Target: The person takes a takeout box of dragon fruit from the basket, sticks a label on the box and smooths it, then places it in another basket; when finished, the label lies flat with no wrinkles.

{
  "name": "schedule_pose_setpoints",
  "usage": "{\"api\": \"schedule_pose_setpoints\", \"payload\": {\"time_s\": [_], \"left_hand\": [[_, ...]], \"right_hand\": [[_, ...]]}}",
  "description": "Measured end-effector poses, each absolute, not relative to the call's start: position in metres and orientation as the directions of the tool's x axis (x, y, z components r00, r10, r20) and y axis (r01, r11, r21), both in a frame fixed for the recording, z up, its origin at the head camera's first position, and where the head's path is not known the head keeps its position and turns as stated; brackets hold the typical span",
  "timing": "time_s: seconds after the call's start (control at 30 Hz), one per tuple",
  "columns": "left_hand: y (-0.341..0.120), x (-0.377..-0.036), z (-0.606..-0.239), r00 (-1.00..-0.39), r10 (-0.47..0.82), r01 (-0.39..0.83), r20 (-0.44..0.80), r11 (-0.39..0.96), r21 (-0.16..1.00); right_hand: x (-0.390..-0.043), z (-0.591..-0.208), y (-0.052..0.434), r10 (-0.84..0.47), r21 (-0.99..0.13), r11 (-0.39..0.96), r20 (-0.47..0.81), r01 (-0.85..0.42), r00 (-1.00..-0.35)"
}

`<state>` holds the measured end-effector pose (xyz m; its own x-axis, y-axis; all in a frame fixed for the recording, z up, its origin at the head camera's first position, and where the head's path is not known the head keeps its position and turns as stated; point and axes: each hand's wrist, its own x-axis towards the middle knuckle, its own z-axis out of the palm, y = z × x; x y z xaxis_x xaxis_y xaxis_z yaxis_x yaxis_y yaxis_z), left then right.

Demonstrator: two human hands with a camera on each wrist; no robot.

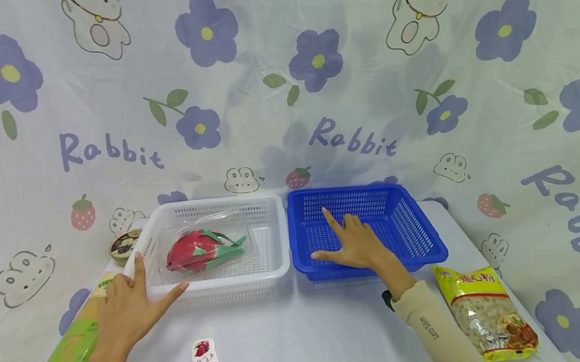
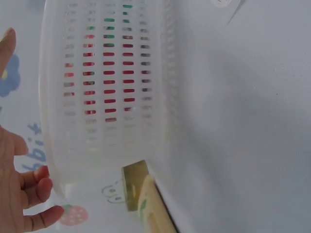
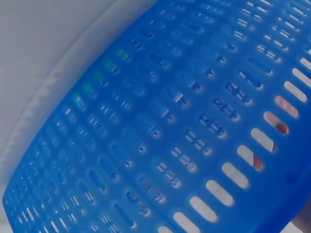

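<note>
Nearest the viewer, a small sachet printed with a red fruit (image 1: 205, 360) is seen lying flat on the white table (image 1: 306, 332). To the left, a long green-and-tan packet (image 1: 62, 361) is laid diagonally along the table edge; to the right, a yellow bag of dried food (image 1: 486, 311) is laid beside a cream sleeve.

Just beyond, the left hand (image 1: 128, 307) is spread at the near left corner of a white slotted basket (image 1: 269, 236). Its fingers are straight and splayed, the thumb lying along the near rim and the forefinger along the left rim, nothing being clasped. In the left wrist view the basket wall (image 2: 104, 87) is shown close, with red and green visible through the slots. Inside the basket a dragon fruit in a clear plastic tray (image 1: 204, 250) is held, resting near the middle.

The right hand (image 1: 355, 245) is laid flat inside an empty blue slotted basket (image 1: 423, 232), touching the white one's right side. Its fingers are straight, forefinger pointing away, thumb out to the left; nothing is gripped. In the right wrist view only the blue mesh (image 3: 160, 141) is shown.

If the baskets are to be steadied or shifted, even pressure from both flat palms would probably serve best, so the light plastic is not tipped.

Farther back, a small round tin (image 1: 124, 245) is placed behind the white basket's left corner, close enough to be knocked. A rabbit-and-flower cloth (image 1: 280, 87) is hung behind everything.
</note>
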<state>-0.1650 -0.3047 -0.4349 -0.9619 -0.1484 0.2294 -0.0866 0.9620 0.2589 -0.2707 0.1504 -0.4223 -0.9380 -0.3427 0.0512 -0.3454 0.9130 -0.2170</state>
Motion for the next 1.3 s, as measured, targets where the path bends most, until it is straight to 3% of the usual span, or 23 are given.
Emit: {"api": "schedule_pose_setpoints", "payload": {"time_s": [0.93, 1.3], "left_hand": [[-0.32, -0.158, -0.444, -0.955, -0.215, -0.175, 0.203, 0.964, 0.199], [-0.326, -0.158, -0.452, -0.96, -0.226, -0.183, 0.164, 0.954, 0.239]], "right_hand": [[-0.269, -0.425, 0.137, -0.356, -0.241, 0.905, 0.018, -0.35, -0.934], [-0.271, -0.428, 0.131, -0.379, -0.227, 0.9, 0.015, -0.372, -0.925]]}}
